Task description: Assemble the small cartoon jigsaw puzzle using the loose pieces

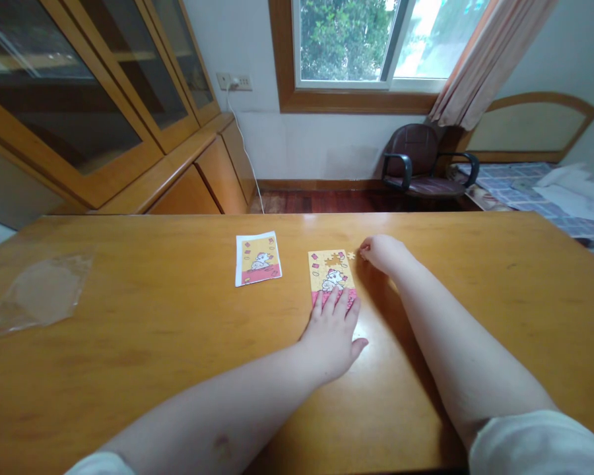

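A small jigsaw puzzle point(319, 269) lies on the wooden table, yellow above and pink below, with a white cartoon animal in the middle. Near its top right a gap shows bare wood. My left hand point(332, 336) rests flat with spread fingers over the puzzle's lower edge. To the right of the puzzle, my right hand point(382, 254) is at the table surface with its fingertips pinched together; what they hold, if anything, is too small to make out. A loose puzzle piece point(351, 255) lies between the puzzle and those fingertips. Left of the puzzle is a reference picture card point(259, 258) with the same design.
A clear plastic bag point(42, 290) lies at the left of the table point(178, 343). Beyond the far edge stand a glass-door cabinet point(129, 86), an office chair point(420, 158) and a bed point(564, 191). A window point(346, 43) is in the back wall.
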Demonstrator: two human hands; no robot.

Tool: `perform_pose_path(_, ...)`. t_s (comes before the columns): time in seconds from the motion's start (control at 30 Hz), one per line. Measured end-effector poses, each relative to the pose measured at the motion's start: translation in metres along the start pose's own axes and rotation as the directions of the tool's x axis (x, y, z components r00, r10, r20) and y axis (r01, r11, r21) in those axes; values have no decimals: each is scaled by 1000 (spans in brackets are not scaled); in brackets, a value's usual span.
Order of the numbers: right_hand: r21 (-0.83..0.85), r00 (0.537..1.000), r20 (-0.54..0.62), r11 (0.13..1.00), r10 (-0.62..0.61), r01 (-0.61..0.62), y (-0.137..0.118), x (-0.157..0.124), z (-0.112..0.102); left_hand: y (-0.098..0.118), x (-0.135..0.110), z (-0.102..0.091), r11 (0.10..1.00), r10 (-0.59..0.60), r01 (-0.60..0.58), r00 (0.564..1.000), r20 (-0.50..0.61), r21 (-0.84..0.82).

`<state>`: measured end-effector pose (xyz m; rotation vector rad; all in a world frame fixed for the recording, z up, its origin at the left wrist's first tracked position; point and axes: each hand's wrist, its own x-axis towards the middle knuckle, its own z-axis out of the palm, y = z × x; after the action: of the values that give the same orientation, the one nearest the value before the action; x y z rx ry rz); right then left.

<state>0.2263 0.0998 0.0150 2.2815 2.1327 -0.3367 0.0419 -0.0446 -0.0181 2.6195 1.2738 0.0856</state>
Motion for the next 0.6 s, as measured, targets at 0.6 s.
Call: perform_pose_path(0.6, 9, 963, 53, 965, -263, 263, -1, 0, 11, -1, 1, 4, 1000, -6, 6, 1000, 3, 13)
